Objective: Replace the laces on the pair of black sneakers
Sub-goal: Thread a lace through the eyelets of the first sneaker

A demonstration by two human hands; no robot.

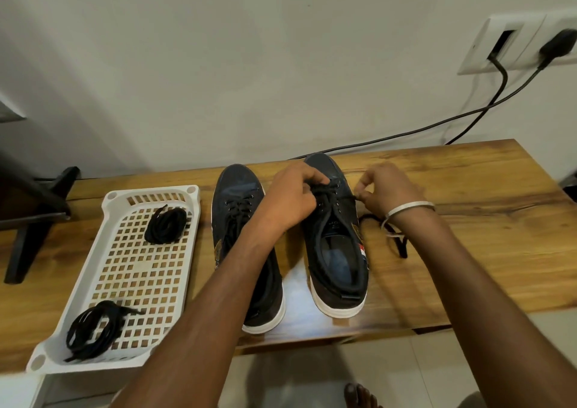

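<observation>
The lace (349, 196) on the right sneaker (335, 235), soft and limp, is pinched by both hands, left (292, 200) at the eyelets, right (387, 189) near its free end.

- One view only, a wide-angle camera worn on the person's head.
- It looks forward and steeply down over both forearms onto the wooden bench (468, 189), close enough that the arms fill the lower frame.
- It faces the white wall (249, 64) behind the bench; straight edges bow toward the frame's edges.
- The bottom edge takes in the floor (406, 360) and toes below.
</observation>
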